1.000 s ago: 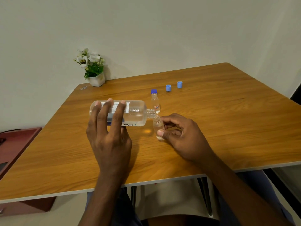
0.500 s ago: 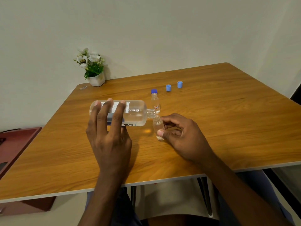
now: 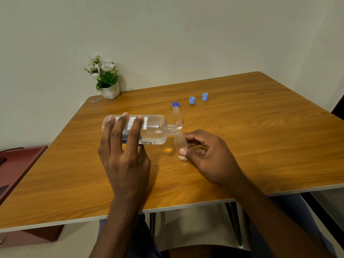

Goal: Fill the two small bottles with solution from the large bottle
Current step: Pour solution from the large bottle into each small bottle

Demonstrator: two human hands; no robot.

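pouring carries on unchanged from a second ago: the left hand (image 3: 122, 159), fingers spread and curled over the large bottle (image 3: 154, 131), holds it level, mouth at the open small bottle (image 3: 180, 146) pinched between the thumb and fingers of the right hand (image 3: 208, 157). with nothing shifted, i judge this fill unfinished; the capped small bottle (image 3: 176, 116) stands just beyond those fingers.

A single wide-angle camera worn on the person's head looks forward and down from the near edge of the wooden table (image 3: 242, 146), close over it, taking in most of the tabletop, the pale wall (image 3: 186, 34) behind and the floor (image 3: 195, 229) under its front edge.
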